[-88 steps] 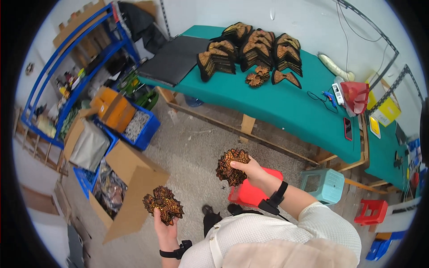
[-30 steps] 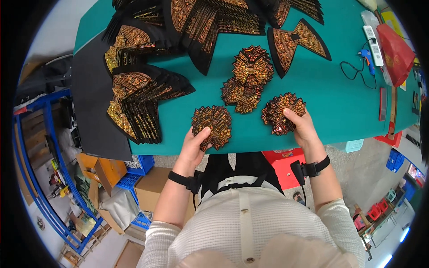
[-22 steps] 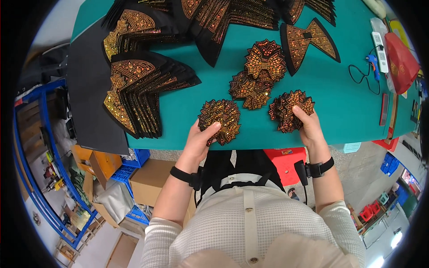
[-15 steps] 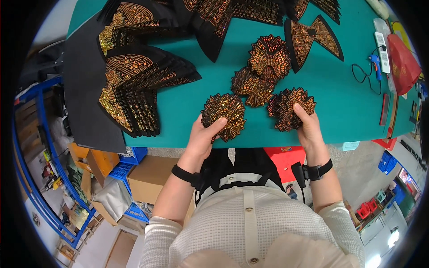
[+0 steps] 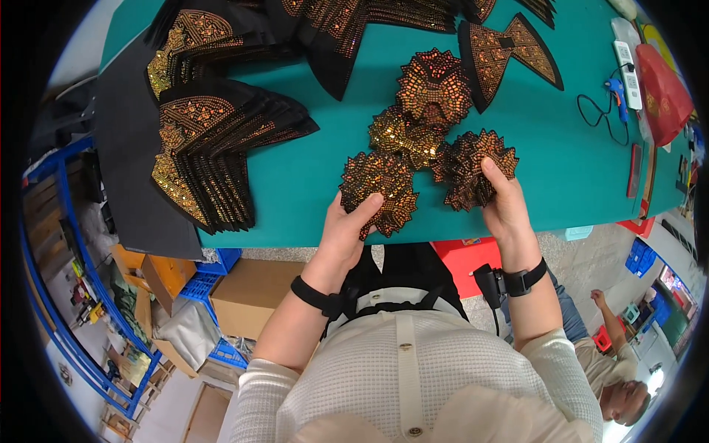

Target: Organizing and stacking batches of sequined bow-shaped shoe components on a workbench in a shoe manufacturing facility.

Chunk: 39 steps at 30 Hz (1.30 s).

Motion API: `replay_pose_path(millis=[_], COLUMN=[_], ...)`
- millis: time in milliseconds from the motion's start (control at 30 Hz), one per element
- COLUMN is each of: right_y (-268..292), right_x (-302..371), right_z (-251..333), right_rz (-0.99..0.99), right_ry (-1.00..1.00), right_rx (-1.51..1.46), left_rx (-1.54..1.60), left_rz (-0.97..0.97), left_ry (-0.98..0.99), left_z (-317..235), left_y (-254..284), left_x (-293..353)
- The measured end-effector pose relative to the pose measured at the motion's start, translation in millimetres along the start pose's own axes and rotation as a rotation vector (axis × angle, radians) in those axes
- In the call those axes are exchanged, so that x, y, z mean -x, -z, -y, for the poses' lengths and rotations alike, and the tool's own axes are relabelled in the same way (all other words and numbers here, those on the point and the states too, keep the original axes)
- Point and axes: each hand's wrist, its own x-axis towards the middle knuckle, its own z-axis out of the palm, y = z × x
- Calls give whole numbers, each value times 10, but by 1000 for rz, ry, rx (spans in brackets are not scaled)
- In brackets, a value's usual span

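My left hand (image 5: 348, 227) grips a jagged-edged black appliqué (image 5: 382, 181) covered in gold and orange studs, thumb on its face. In my right hand (image 5: 508, 203) is a similar bundle of studded appliqués (image 5: 478, 166), several layers thick, pinched under the thumb. Both are held just over the near part of the table. Between and beyond them lie a bow-shaped gold studded piece (image 5: 402, 139) and a rounder orange studded piece (image 5: 434, 85), overlapping. The fingers under each held piece are mostly hidden.
Fanned stacks of black studded panels (image 5: 207, 148) cover the left of the green table (image 5: 295, 192). A large bow-shaped panel (image 5: 506, 63) lies at the far right. Beyond it are a power strip (image 5: 628, 74), a blue glue gun (image 5: 617, 97) and a red bag (image 5: 661, 96). A person (image 5: 605, 354) is at lower right.
My left hand has moved slightly right with its appliqué, closer to my right hand. The bow-shaped piece glints brighter gold. A person has come into view at the lower right.
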Motion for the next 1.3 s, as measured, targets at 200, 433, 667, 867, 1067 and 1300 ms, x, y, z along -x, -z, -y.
replay_pose_path(millis=[200,433,667,867,1067,1300], right_y=[132,256,16,-19,55,109], right_x=[-69,-299,-388,-321,-317,-369], right_z=[141,370,455,474,396,137], right_rz=[81,131,77,145,97,-159], right_ry=[88,2,3,-10,93,212], right_rx=[172,364,617,544,415,134], left_rx=[-18,-65,-116,-113,-92,-21], left_rz=[11,-1,-31,-17,-29,3], left_ry=[-25,-53,-45,-47,-27,-39], left_z=[62,191,160,177,153,135], left_y=[67,235,163,184,189,118], left_x=[5,-36,-24,-48,-43,-37])
